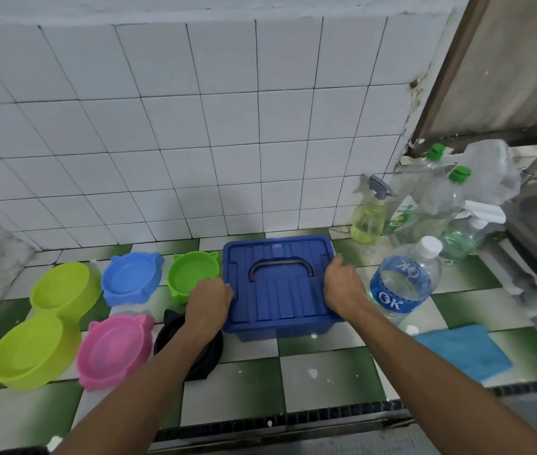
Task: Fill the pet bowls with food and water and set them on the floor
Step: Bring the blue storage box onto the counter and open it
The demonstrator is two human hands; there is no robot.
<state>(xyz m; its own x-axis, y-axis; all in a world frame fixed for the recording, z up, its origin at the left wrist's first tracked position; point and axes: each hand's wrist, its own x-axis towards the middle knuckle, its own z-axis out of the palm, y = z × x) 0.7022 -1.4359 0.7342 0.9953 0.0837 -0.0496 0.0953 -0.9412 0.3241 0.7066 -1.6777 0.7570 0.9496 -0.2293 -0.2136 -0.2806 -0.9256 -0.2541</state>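
As L grip (pixel 209 298), R grip (pixel 342 287) hold blue box (pixel 280 290), btl (pixel 401 284) reads "OK".

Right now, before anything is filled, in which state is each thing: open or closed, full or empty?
Blue box: lid on, handle flat.
Left hand: grips lid's left edge.
Right hand: grips lid's right edge.
Water bottle: capped, holds water.
Lime double bowl: empty.
Blue bowl: empty.
Green bowl: empty.
Pink bowl: empty.
Black bowl: contents hidden by arm.
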